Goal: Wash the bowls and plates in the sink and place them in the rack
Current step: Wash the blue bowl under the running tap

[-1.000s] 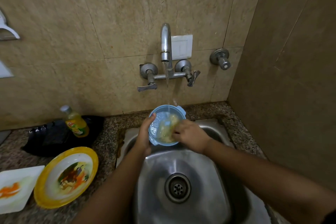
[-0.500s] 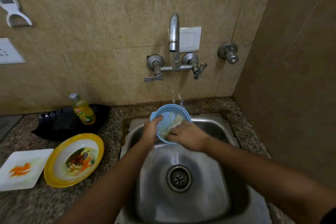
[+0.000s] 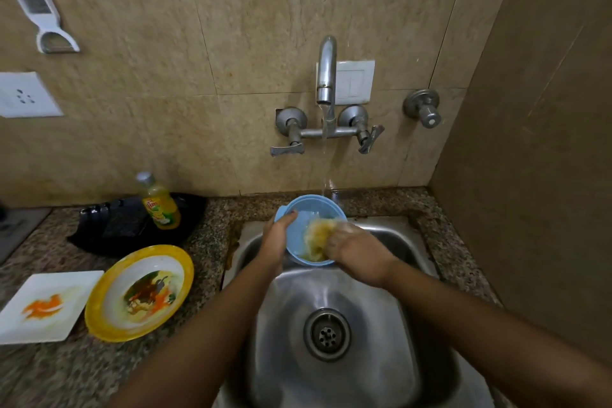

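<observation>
In the blue bowl (image 3: 308,210) is a yellowish sponge (image 3: 316,238).

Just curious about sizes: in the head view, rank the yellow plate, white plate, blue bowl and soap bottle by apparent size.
1. Largest: yellow plate and white plate, too alike to rank; the white one reaches the frame edge.
2. Then: blue bowl.
3. Smallest: soap bottle.

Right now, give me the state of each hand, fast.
Left hand: holds the blue bowl by its rim, thumb inside.
Right hand: grips a yellow sponge, pressing it into the bowl.
</observation>
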